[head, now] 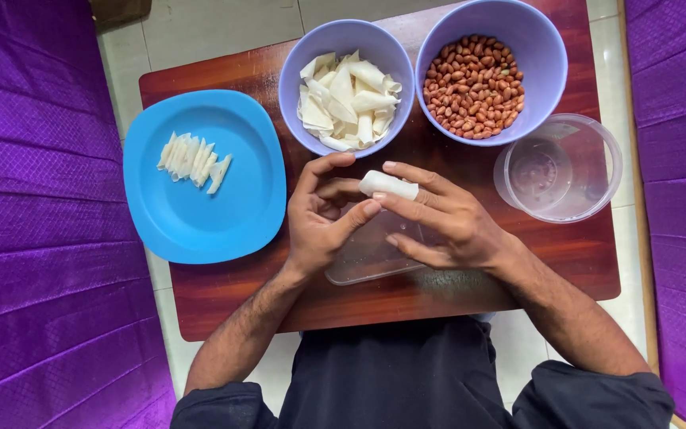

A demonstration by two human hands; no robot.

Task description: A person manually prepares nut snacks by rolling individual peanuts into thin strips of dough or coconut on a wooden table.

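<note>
From the head camera, you are holding a small white rolled wrapper (388, 184) between both hands, just above a clear shallow tray (371, 258) on the dark wooden table (565, 254). Your left hand (323, 218) is curling round the roll's near end, thumb and fingers pinched on it; your right hand (438, 218) is laying its fingers along the top and side, also clamped on the roll. So both grips are closed on the same piece, and it is sitting in the air, touching nothing but your fingertips.

Behind your hands, a lilac bowl of white folded wrappers (347, 87) is standing just beside a lilac bowl of peanuts (490, 71). A clear round container (557, 167) is sitting near your right hand, apparently holding a little liquid. To your left, a blue plate (204, 179) is carrying a row of finished white rolls (192, 159).

The risk, as I judge it: you are pinching a thin, soft wrapper, so squeezing too hard could tear it or push filling out an end. Loosening one hand early could let the roll unwind. Your right wrist is also passing close to the clear container, which a careless sweep could tip.
</note>
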